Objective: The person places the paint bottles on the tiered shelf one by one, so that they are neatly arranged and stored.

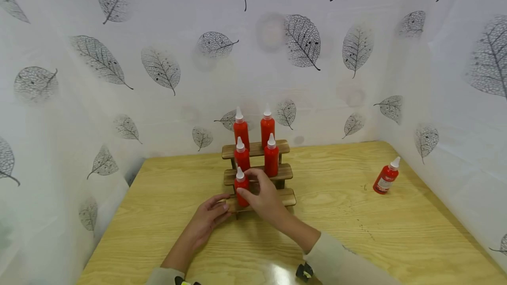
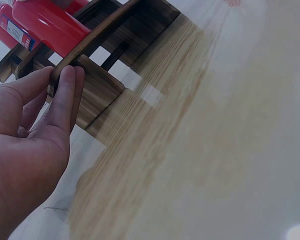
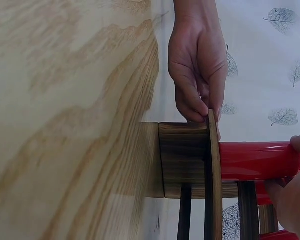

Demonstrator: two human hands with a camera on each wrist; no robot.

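Note:
A three-tier wooden stand (image 1: 287, 197) holds red squeeze bottles with white pointed caps. On the left end of its lowest tier stands the front bottle (image 1: 240, 184), upright. My right hand (image 1: 267, 201) grips this bottle near its upper part, thumb in front. The right wrist view shows the bottle (image 3: 255, 161) with its base against the tier board. My left hand (image 1: 206, 219) pinches the left end of that same board between thumb and fingers, as the left wrist view also shows.
Behind it, two bottles (image 1: 271, 162) stand on the middle tier and two more (image 1: 267, 132) on the top tier. Another red bottle (image 1: 384, 180) with a white label stands at the table's right. A leaf-print curtain (image 1: 178, 21) encloses the wooden table (image 1: 336, 197).

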